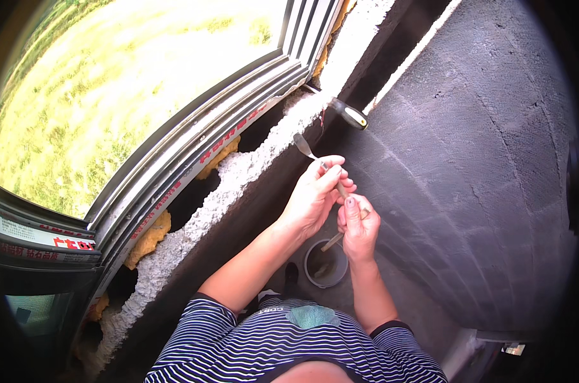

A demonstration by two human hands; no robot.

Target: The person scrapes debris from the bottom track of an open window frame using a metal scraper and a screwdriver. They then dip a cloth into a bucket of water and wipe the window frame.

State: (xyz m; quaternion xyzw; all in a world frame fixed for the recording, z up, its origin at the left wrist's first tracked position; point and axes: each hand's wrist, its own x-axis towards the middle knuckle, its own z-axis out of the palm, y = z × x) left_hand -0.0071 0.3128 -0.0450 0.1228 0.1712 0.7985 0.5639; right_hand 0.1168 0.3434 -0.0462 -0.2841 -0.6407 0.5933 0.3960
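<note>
My left hand point(313, 198) holds a small metal spatula point(303, 145) by its narrow neck and brownish handle, with the flat blade pointing up toward the rough sill. Close beside it, my right hand point(360, 225) is closed around a light wooden stick point(331, 242), whose ends show on both sides of the fingers. The spatula's handle runs down to my right thumb; whether that hand also grips it is hidden. Above the hands, a screwdriver point(349, 114) with a black and pale handle lies across the sill corner, its shaft reaching toward the window frame.
The aluminium window frame point(193, 153) bears film with red writing. Yellow foam point(150, 239) bulges from dark gaps between it and the broken sill edge point(237, 177). Below my hands, a bucket point(325, 263) stands on the floor. A grey wall point(462, 167) rises at the right.
</note>
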